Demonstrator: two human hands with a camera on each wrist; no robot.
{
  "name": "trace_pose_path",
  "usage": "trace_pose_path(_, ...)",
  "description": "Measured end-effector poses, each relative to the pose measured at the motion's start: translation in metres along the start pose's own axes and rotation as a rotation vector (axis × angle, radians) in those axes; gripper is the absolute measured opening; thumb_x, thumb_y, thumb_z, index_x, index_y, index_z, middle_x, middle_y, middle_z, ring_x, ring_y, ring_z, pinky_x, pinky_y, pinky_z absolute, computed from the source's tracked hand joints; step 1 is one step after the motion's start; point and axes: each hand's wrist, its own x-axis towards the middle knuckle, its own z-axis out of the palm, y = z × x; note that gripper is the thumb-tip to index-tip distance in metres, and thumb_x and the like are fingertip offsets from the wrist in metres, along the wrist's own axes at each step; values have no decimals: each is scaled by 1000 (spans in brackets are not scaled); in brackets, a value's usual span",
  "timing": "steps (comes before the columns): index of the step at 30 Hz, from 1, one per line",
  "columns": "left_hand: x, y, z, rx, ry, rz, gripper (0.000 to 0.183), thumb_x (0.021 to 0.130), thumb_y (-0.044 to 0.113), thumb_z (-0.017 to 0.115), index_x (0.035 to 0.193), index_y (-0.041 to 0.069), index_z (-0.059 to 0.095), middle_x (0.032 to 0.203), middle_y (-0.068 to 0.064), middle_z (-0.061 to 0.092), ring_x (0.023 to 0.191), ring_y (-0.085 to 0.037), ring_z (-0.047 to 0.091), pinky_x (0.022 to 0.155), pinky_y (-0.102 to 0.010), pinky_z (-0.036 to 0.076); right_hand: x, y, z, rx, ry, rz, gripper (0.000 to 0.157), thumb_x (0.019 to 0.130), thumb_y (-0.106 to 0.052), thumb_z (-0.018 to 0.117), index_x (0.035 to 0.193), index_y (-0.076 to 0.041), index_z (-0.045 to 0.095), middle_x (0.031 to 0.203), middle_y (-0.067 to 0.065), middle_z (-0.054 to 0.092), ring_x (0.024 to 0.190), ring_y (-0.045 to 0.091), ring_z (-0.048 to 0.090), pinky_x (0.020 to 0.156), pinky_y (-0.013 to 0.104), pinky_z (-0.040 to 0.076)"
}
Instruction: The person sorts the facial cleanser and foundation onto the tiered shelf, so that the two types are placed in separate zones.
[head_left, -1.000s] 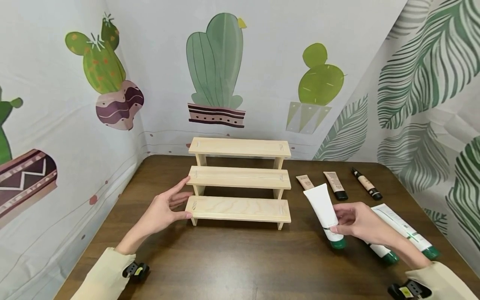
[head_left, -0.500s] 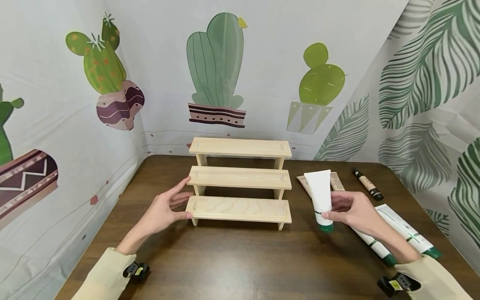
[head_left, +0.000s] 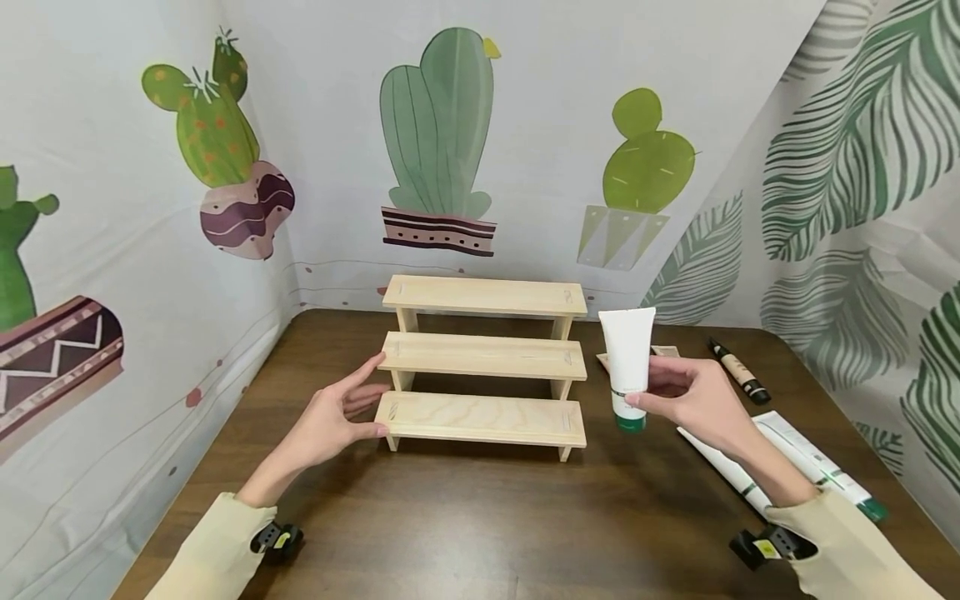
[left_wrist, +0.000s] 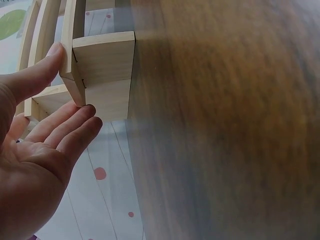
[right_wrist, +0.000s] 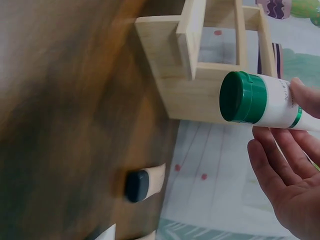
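A three-step wooden display stand [head_left: 480, 417] stands on the table. My left hand [head_left: 326, 421] rests against its left end. The thumb touches the front corner of the lowest step, and the index finger reaches the end of the middle step; in the left wrist view the other fingers lie fairly straight beside the wood. My right hand [head_left: 693, 400] pinches a white squeeze tube [head_left: 627, 354] between thumb and fingers, near its green cap [right_wrist: 242, 97]. Cap down and nearly upright, the tube is held up just right of the stand. All three steps are bare.
White tubes with green caps [head_left: 813, 458] lie at the right, partly behind my right forearm. Farther back rests a beige tube with a black cap and pointed tip [head_left: 738, 371]. Small beige tubes [head_left: 666, 352] are mostly hidden by my right hand. A patterned cloth backs the table.
My right hand has moved left and away from me with the white tube, which has turned from tilted to nearly upright. My left hand keeps its place at the stand.
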Motion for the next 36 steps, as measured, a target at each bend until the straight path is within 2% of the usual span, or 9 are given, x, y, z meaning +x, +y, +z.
trace_pose_path(10, -3, -4, -3, -11, -3, 10, 108, 79, 0, 92, 167, 24, 34, 135, -24, 67, 125, -35, 65, 105, -48, 54, 28, -28, 11, 72, 50, -88, 40, 85, -15, 91, 120, -1, 76, 101, 12, 79, 87, 14, 75, 70, 22, 61)
trace_pose_path(20, -3, -4, -4, 3, 8, 16, 108, 78, -2, 92, 167, 23, 35, 134, -24, 67, 124, -35, 66, 103, -48, 55, 58, -54, 27, 102, 92, -94, 44, 83, -20, 93, 120, -2, 77, 100, 10, 79, 87, 16, 77, 71, 21, 60)
trace_pose_path(25, 0, -3, -1, -20, -6, 23, 108, 78, -2, 92, 167, 23, 35, 135, -25, 66, 126, -35, 65, 104, -48, 54, 70, -64, 34, 123, 112, -93, 45, 82, -21, 94, 119, -2, 78, 100, 11, 79, 86, 17, 76, 69, 23, 61)
trace_pose_path(32, 1, -1, -1, -30, 0, 9, 109, 76, -4, 93, 166, 23, 37, 134, -25, 67, 124, -35, 66, 104, -48, 54, 94, -82, 49, 215, 88, -143, 47, 82, -14, 93, 124, 0, 76, 104, 16, 79, 89, 19, 77, 73, 27, 64)
trace_pose_path(36, 0, -1, -1, -27, 1, 6, 108, 77, -2, 93, 166, 24, 37, 135, -23, 67, 124, -35, 66, 104, -47, 55, 109, -93, 61, 214, 84, -172, 45, 82, -13, 93, 122, -1, 77, 103, 13, 79, 89, 20, 77, 73, 27, 63)
